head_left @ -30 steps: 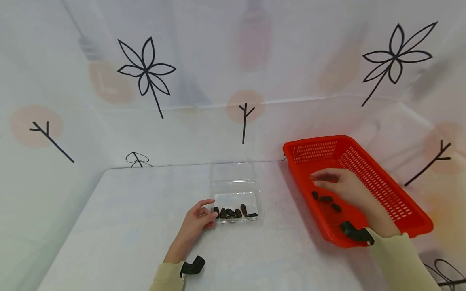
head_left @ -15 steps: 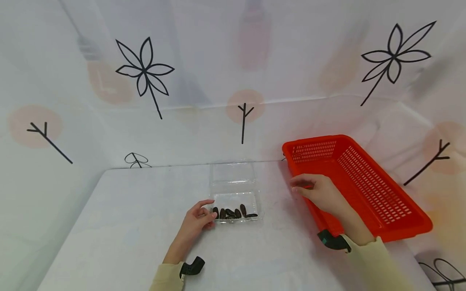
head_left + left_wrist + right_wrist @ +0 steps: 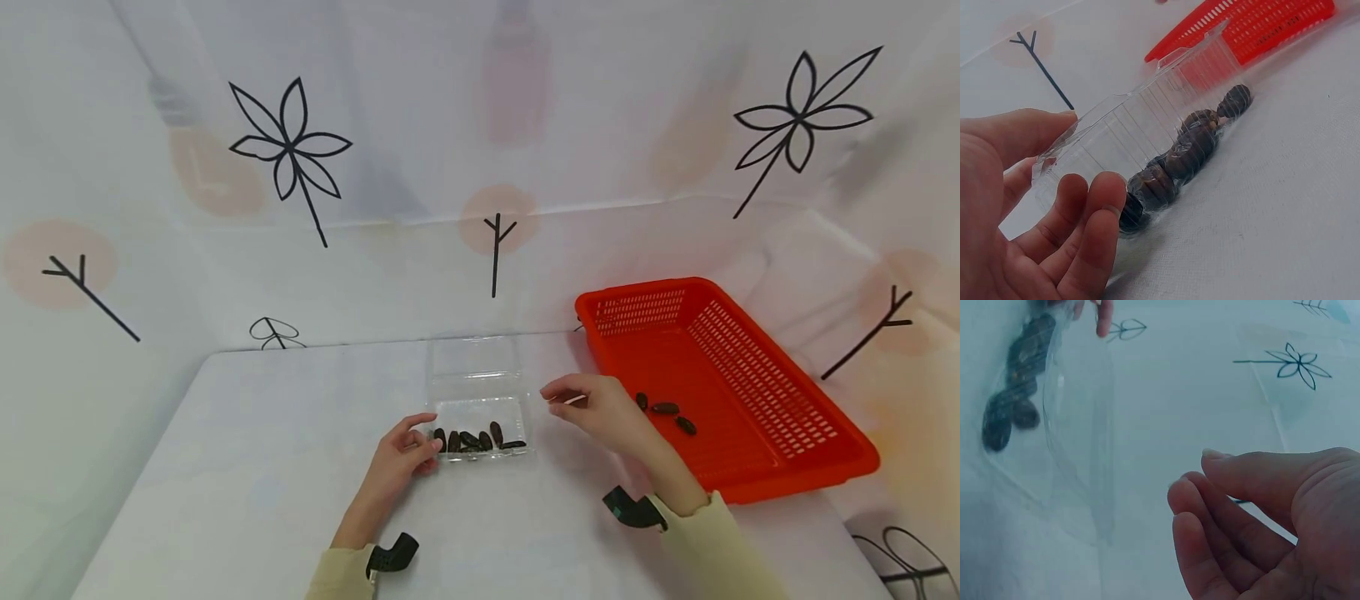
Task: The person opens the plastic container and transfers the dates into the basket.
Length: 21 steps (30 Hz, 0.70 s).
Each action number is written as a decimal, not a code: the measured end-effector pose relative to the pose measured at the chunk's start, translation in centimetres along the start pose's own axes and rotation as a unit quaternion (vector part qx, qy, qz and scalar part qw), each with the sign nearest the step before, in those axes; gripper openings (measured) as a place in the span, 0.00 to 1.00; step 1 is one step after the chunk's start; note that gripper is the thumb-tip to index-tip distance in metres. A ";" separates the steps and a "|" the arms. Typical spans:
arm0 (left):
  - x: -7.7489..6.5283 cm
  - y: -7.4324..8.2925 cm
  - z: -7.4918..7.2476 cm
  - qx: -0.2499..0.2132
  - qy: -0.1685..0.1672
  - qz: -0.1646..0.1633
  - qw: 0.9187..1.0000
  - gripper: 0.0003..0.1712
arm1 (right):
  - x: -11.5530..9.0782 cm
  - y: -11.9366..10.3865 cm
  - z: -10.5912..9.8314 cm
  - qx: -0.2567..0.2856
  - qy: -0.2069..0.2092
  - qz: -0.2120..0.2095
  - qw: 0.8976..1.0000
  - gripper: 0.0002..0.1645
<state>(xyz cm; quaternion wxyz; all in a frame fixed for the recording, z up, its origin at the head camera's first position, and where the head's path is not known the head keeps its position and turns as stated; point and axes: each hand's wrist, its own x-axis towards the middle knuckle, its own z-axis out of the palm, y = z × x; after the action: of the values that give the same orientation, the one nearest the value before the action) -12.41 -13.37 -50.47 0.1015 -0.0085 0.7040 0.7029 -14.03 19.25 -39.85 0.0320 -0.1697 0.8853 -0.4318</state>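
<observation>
A clear plastic clamshell box (image 3: 480,408) lies on the table with its lid tipped back. Several dark brown, oval, ridged pieces (image 3: 470,439) lie along its near side; through the wall in the left wrist view the pieces (image 3: 1188,150) look glossy. My left hand (image 3: 405,446) holds the box's left end, fingertips on both sides of its wall (image 3: 1107,134). Just right of the box hovers my right hand (image 3: 600,412). Its thumb and fingers are loosely bent and close together, and nothing shows between them in the right wrist view (image 3: 1254,525).
A red perforated plastic basket (image 3: 750,392) stands at the right, with 3 similar dark pieces (image 3: 664,408) near its left side. Behind the white table (image 3: 262,467) hangs a pale cloth (image 3: 405,183) with black plant drawings.
My right hand has moved left from above the basket to beside the box, bringing the dark pieces in the basket back into view. My left hand stays at the box.
</observation>
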 end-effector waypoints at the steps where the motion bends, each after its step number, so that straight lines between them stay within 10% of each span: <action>1: 0.0 0.0 0.0 0.000 -0.001 -0.001 1.000 0.29 | 0.1 0.0 0.4 0.002 -0.003 -0.002 1.000 0.11; 21: 0.0 -0.1 0.1 0.002 0.006 0.001 1.000 0.28 | 3.4 0.8 6.1 0.052 -0.098 -0.051 0.992 0.11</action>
<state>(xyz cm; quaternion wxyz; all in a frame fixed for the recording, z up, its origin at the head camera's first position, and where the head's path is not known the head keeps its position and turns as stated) -12.38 -13.23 -50.59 0.0966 -0.0115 0.7058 0.7017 -16.18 14.03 -43.95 0.1052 -0.2547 0.8441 -0.4599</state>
